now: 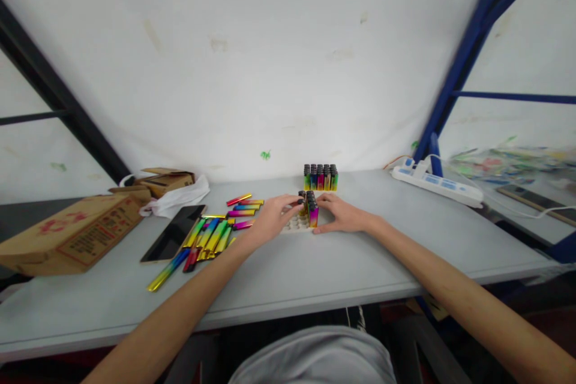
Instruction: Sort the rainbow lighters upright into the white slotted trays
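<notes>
Both hands meet mid-frame on my feed: left hand (274,216) pinches a lighter (300,205) at the small white tray (294,225), right hand (342,215) rests spread beside the tray's standing lighters (311,209). Largest down: grey table (315,264), cardboard box (72,231) far left, power strip (436,183) right, loose lighters (211,234) left of centre, filled tray (320,177) behind.
</notes>
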A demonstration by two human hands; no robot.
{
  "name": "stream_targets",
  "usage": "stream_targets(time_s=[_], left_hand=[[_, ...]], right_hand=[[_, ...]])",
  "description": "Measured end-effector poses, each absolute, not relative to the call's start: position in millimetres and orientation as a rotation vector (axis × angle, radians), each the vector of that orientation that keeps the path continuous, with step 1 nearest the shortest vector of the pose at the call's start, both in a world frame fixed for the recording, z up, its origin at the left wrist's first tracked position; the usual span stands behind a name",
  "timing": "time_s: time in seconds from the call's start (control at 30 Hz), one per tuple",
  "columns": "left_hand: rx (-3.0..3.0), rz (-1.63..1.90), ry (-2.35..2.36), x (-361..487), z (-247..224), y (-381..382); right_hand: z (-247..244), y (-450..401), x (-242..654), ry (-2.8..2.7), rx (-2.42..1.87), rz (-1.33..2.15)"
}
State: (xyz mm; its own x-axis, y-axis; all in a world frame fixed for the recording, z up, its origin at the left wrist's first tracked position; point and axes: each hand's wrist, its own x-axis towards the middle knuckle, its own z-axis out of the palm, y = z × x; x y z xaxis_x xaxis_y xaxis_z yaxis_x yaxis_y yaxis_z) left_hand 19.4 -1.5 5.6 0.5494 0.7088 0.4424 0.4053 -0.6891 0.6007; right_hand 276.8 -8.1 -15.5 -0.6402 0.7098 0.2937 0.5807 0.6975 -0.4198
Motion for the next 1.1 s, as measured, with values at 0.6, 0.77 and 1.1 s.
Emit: stream_targets(time_s=[0.6, 0.77, 1.1], left_hand=[[2.511, 1.040, 1.220, 3.9, 20.4, 9.2], [2.618, 0.633, 1.748, -45.6, 28.3, 38.9], [2.374, 0.401, 2.090, -94.9, 17.2, 64.4]], right_hand=[[-15.9, -6.9, 277.4, -2.473, -1.014, 0.377], [-16.5, -5.9, 277.6, -2.472, -1.015, 0.386], [-15.2, -6.9, 278.4, -2.472, -1.007, 0.394]])
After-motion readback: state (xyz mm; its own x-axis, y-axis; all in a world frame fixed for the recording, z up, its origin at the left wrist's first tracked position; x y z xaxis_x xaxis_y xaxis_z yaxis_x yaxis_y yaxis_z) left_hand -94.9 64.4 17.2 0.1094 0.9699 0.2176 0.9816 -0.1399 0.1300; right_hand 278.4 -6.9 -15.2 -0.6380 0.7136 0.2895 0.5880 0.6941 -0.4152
